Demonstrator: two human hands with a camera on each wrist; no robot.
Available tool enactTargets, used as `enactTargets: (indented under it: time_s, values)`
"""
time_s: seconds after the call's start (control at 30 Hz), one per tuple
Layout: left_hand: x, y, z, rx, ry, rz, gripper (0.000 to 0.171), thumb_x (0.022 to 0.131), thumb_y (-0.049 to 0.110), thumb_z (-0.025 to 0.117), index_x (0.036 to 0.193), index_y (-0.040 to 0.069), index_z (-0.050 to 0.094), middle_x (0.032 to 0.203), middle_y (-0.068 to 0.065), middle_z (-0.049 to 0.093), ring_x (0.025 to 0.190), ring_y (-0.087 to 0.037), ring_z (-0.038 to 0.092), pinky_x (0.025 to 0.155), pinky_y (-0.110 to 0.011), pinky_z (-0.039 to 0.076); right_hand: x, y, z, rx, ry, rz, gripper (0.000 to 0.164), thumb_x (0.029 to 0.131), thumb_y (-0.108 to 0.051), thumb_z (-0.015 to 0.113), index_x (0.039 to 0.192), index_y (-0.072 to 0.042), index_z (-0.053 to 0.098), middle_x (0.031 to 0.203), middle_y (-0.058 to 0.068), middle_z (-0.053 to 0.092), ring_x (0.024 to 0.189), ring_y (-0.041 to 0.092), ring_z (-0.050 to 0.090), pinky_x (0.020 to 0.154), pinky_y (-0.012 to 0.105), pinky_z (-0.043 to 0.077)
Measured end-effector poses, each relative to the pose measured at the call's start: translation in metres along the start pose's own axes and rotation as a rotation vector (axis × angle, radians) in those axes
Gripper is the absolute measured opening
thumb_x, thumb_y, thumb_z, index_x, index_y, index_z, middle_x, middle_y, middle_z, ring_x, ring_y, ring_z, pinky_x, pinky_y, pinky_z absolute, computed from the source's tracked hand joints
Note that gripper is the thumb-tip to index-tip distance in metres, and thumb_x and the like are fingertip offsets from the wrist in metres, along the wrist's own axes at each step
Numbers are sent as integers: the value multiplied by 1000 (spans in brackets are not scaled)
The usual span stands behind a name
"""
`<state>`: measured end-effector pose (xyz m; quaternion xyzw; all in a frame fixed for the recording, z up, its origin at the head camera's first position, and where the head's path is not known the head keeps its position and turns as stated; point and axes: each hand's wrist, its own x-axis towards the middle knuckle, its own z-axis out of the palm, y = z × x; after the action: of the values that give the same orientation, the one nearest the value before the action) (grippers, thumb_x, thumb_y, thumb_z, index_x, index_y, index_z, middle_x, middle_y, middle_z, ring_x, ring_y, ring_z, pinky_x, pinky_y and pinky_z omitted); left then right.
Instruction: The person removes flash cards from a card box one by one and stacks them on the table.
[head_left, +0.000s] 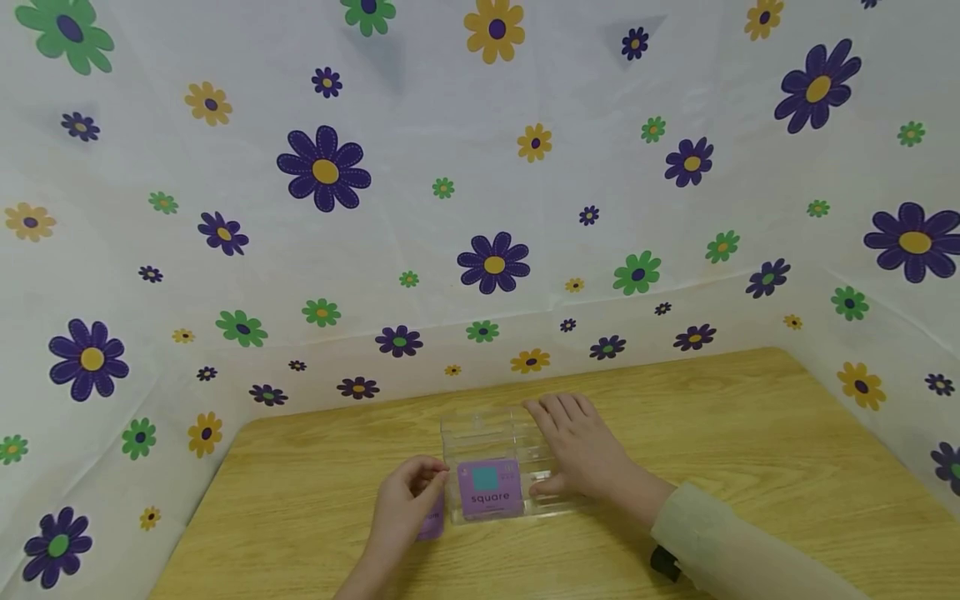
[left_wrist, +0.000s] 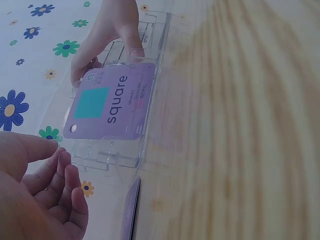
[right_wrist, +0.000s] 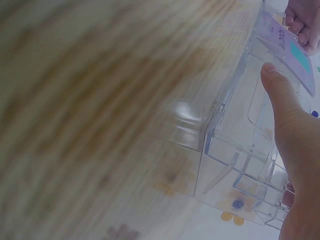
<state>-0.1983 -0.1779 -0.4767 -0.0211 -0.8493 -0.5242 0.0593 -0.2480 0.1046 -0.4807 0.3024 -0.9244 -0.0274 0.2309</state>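
Observation:
A clear plastic box (head_left: 480,423) with inner dividers lies on the table, a purple "square" card (head_left: 490,490) with a teal square leaning upright at its left front. My left hand (head_left: 408,498) is at the box's left edge, thumb and forefinger tips pinching there, the other fingers loosely curled. My right hand (head_left: 581,446) grips the box's right part, thumb (right_wrist: 282,90) at the front and fingers over the back. Another purple card (head_left: 431,523), partly hidden by the left hand, lies beside the box; its edge shows in the left wrist view.
The wooden table (head_left: 300,500) extends around the box. White cloth (head_left: 420,100) printed with flowers hangs behind the table and along both sides. A dark band (head_left: 664,563) shows under the right sleeve (head_left: 742,542).

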Motion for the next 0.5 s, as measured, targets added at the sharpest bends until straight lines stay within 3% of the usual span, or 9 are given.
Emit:
enactTargets:
  time_s: [0.5]
  values:
    - [2,3,4,22,-9,0,9,99,7,73,106,2,75,97,-9,75,80,-6,59,70,-17,50,0,0,3,-10,31,-8,131,60,-90,79,154,-7,42,137,11,54,122,28,51,110,48,45]
